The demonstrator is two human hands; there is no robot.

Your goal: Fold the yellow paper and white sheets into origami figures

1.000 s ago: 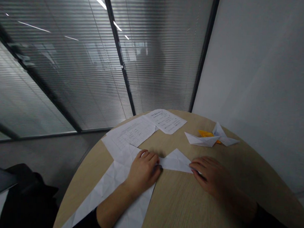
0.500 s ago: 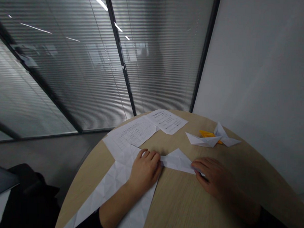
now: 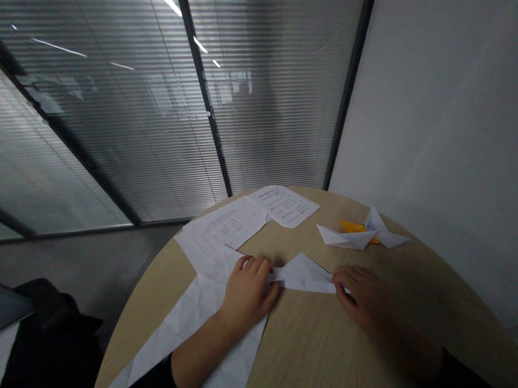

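Note:
A folded white paper boat [image 3: 305, 273], its peak pointing away from me, lies between my two hands on the wooden table. My left hand [image 3: 250, 287] pinches its left end, with the thumb in front and the fingers behind. At the right end, the fingers of my right hand [image 3: 360, 291] close on the paper's tip. Under my left wrist spreads creased white paper [image 3: 191, 310]. Both ends of the folded piece are partly hidden by my fingers.
Finished white paper boats [image 3: 351, 238] with a yellow folded piece [image 3: 352, 226] sit at the back right. Printed sheets [image 3: 284, 205] lie at the table's far edge. A glass partition with blinds [image 3: 279, 104] and a pale wall [image 3: 440, 121] stand beyond the round table [image 3: 305, 343].
My right hand has shifted slightly right along the folded paper. My left thumb has come forward, away from its fingers, and shows more of the paper's left end.

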